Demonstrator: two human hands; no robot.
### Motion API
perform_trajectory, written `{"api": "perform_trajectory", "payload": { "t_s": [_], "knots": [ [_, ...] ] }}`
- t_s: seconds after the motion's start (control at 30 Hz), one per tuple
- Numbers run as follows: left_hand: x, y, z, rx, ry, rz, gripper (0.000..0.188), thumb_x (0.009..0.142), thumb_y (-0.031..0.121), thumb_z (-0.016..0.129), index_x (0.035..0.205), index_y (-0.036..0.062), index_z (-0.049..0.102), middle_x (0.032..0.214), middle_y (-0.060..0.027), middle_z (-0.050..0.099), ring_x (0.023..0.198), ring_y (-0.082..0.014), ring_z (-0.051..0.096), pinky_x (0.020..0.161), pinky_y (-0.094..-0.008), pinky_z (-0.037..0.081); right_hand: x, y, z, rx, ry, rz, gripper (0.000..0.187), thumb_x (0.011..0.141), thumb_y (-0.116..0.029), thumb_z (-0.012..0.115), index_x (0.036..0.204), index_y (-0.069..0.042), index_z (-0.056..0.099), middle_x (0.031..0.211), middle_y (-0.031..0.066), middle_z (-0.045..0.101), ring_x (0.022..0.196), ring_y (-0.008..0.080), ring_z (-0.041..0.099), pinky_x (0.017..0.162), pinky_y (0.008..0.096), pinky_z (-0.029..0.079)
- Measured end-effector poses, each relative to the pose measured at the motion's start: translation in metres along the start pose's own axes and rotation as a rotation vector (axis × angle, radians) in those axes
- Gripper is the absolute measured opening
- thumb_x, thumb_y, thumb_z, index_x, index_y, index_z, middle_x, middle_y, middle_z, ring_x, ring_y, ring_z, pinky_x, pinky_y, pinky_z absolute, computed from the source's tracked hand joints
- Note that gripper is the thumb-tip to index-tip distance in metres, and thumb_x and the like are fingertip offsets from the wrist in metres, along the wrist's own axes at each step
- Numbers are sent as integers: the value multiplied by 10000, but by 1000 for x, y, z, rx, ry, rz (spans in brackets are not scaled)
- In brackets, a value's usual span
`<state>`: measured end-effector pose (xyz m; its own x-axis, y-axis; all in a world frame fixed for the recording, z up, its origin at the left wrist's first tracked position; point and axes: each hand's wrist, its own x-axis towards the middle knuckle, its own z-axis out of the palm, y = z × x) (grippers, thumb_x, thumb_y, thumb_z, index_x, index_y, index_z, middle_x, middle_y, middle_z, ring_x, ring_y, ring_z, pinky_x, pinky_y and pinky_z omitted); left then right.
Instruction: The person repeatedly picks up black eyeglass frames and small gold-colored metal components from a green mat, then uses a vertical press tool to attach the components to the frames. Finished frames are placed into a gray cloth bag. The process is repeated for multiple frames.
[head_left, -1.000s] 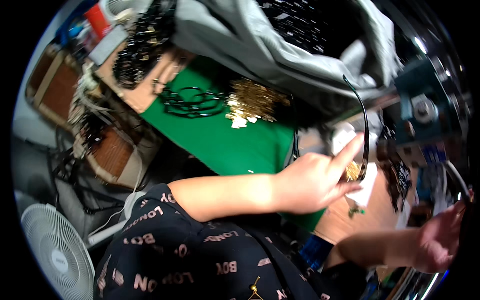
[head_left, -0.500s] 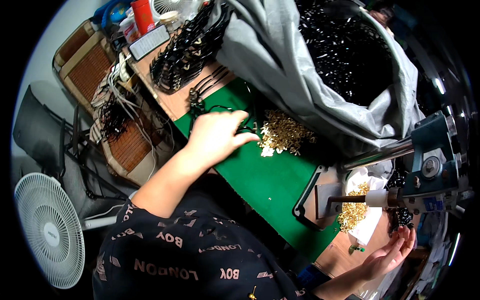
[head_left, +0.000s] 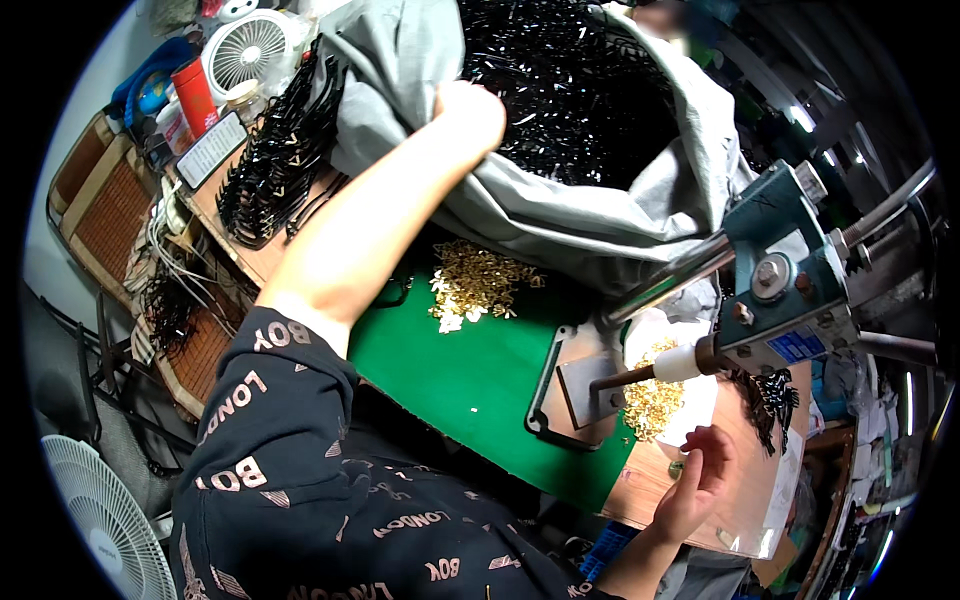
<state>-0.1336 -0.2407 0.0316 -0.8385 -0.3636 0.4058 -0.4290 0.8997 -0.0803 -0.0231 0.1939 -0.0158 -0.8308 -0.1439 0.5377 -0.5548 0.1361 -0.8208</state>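
Observation:
My left hand point(head_left: 472, 117) is over the near left rim of a large grey sack point(head_left: 590, 215), at the edge of the shiny black strips point(head_left: 580, 95) inside it. Its fingers point away from me and are hidden, so whatever they hold does not show. My right hand point(head_left: 697, 478) is at the lower right over the wooden tabletop, palm turned up and fingers loosely curved, with nothing visible in it. Just beyond it lies a heap of small gold metal pieces point(head_left: 655, 400) on white paper. Another gold heap point(head_left: 475, 283) lies on the green mat point(head_left: 440, 370) beneath my left forearm.
A bench press point(head_left: 780, 270) stands on the right, its rod over a metal plate point(head_left: 585, 390). Bundled black strips point(head_left: 280, 165) lie at the table's left, beside a phone point(head_left: 210, 150), red cup point(head_left: 195, 97) and small fan point(head_left: 248, 52). More black strips point(head_left: 768, 405) lie right of the press.
My left hand has moved from the black strips on the mat up and away to the sack. My right hand has shifted left, its fingers more curved. The whole view has swung right.

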Motion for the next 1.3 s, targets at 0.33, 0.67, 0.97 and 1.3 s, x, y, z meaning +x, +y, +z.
{"api": "perform_trajectory", "payload": {
  "t_s": [0.33, 0.67, 0.97, 1.3],
  "knots": [
    [-14, -33, -16, -1223, 41, 87, 244, 835, 241, 627, 1008, 74, 670, 758, -32, 627, 663, -102, 560, 606, -230, 433, 0, -9, 52, -157, -580, 44, 192, 777, 52, 603, 966, 17, 589, 916, 97, 583, 774, 165, 580, 736, 236, 467],
    [-7, -19, -54, -1170, -16, 276, 191, 837, 185, 603, 960, 55, 667, 828, -60, 654, 734, -144, 602, 678, -266, 476, 42, 62, 189, -631, -739, -136, 301, 754, -170, 691, 986, -14, 578, 909, 211, 603, 855, 364, 593, 755, 414, 485],
    [0, -5, -26, -628, 287, 160, 251, 830, 345, 571, 899, 137, 693, 869, -62, 677, 849, -225, 635, 762, -331, 492, 47, 84, 202, -679, -843, -19, 115, 721, -157, 667, 753, -51, 636, 757, 182, 619, 749, 349, 608, 692, 418, 492],
    [18, -10, -67, -1136, 435, 128, 201, 887, 231, 573, 909, 47, 652, 729, -33, 657, 649, -69, 597, 637, -223, 472, 11, 29, 166, -853, -1072, -378, 74, 761, -64, 531, 813, -21, 561, 806, 148, 572, 799, 317, 584, 680, 404, 493]
  ]
}}
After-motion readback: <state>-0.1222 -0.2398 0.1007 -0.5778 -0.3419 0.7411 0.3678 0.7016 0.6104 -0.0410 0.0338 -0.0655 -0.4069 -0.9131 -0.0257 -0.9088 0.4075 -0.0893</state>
